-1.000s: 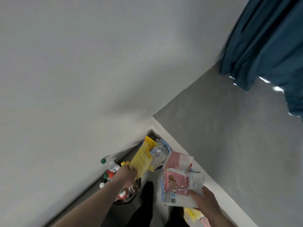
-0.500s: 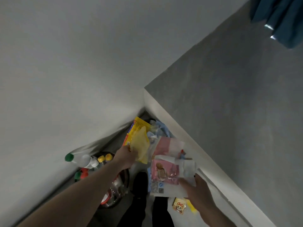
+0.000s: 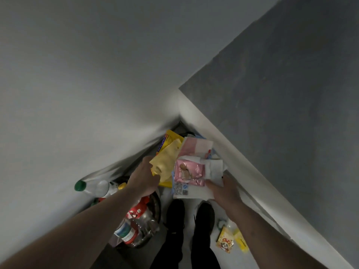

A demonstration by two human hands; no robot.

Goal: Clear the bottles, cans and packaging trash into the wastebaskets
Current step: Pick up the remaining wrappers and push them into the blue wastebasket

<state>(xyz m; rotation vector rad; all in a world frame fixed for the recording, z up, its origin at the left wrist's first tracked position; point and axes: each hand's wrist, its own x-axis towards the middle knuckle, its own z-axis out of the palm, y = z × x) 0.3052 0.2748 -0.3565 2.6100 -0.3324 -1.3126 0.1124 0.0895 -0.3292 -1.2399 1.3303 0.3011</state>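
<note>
The left hand (image 3: 142, 180) is gripping a yellow wrapper (image 3: 167, 162), which is jutting beyond its curled fingers, above and right of the wastebasket (image 3: 155, 202) full of bottles; the right hand (image 3: 223, 188) is pinching a pink packet (image 3: 189, 172) with white papers, farther right of that wastebasket, the packet lying beyond its fingertips.

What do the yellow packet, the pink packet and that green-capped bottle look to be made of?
Yellow packet, held by the left hand: thin soft plastic film, matte; it folds limply. Pink packet, held by the right hand: glossy foil-like plastic, with shiny crinkles. Green-capped bottle: clear plastic, probably; you see through it.
</note>
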